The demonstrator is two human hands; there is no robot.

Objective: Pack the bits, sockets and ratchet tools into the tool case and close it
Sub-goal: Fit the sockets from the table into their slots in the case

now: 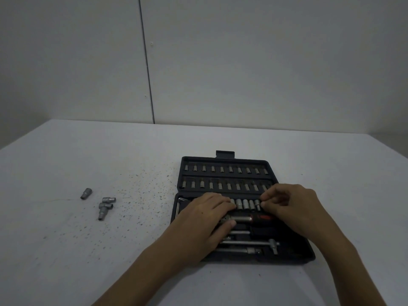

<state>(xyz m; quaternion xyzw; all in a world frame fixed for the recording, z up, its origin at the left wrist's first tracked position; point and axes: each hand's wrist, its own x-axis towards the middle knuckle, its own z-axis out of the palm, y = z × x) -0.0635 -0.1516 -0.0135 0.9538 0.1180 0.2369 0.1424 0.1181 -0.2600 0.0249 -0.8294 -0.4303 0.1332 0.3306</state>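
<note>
A black tool case (293, 239) lies open on the table. Its lid half holds two rows of bits (225, 168). The near half holds a row of sockets (245, 204), a ratchet with a red and black handle (256, 218) and extension bars (247, 242). My left hand (205, 224) rests flat on the left part of the near half, fingers against the sockets and the ratchet head. My right hand (289, 206) has curled fingers that pinch a socket (257, 204) at the right end of the row. Several loose sockets (105, 205) lie on the table at the left.
One separate socket (85, 193) stands apart from the loose group at the far left. The table (66, 250) is pale with dark speckles left of the case. A plain wall rises behind the table's far edge.
</note>
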